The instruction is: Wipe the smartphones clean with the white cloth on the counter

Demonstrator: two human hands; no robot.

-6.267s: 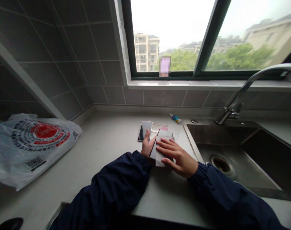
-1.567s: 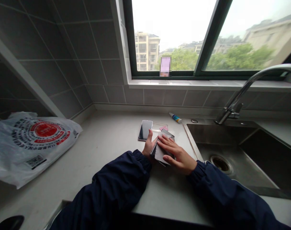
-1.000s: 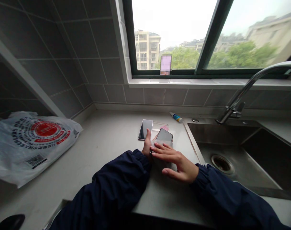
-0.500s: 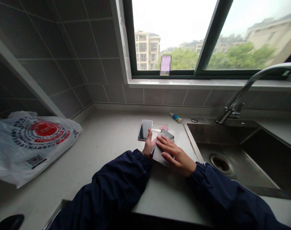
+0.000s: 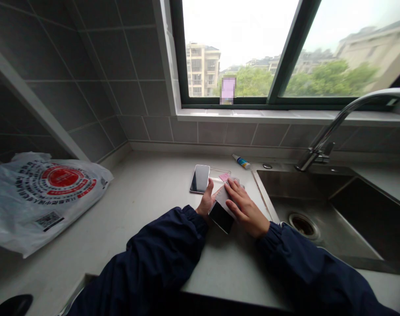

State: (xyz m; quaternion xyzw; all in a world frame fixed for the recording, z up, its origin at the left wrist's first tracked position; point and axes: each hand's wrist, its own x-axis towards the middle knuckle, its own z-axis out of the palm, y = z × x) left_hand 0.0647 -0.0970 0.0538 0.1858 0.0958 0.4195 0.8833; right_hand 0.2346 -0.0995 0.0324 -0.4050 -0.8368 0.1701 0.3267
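Smartphone (image 5: 221, 217), black glass, tilted, held between both grips; pale wipe (image 5: 225, 197) beneath right grip (image 5: 245, 205); second smartphone (image 5: 200, 179), face up, just beyond left grip (image 5: 206, 202).

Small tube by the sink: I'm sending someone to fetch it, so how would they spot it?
Start at the steel sink under the window. Off its back left corner lies a small white and blue tube, the only tube on the counter.

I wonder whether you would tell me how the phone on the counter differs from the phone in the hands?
The counter phone lies flat and untouched, while the held phone tilts in the left hand. The counter phone shows its whole face; the held phone is partly covered by a pale sheet under the right hand. Both have dark, unlit screens.
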